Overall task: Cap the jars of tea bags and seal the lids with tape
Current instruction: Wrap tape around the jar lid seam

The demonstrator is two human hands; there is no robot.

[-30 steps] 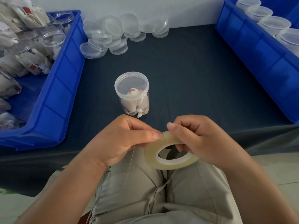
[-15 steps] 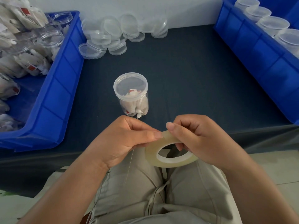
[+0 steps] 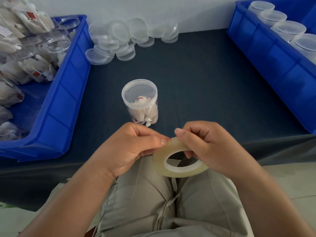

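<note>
Over lap, at table (image 3: 205,79) edge: right hand (image 3: 210,146) grips tape roll (image 3: 181,173), hole facing up. Left hand (image 3: 130,147) pinches roll's far rim, likely tape end. Capped jar (image 3: 141,103) stands upright just beyond knuckles, nearer left hand.

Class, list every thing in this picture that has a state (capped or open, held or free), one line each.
jar on the table: capped, upright, tea bags inside, no hand on it.
tape roll: held in both hands.
right hand: grips the tape roll.
left hand: pinches the roll's outer edge.
loose lids: piled, on no jar.
jars in left bin: uncapped.
jars in right bin: capped.
</note>
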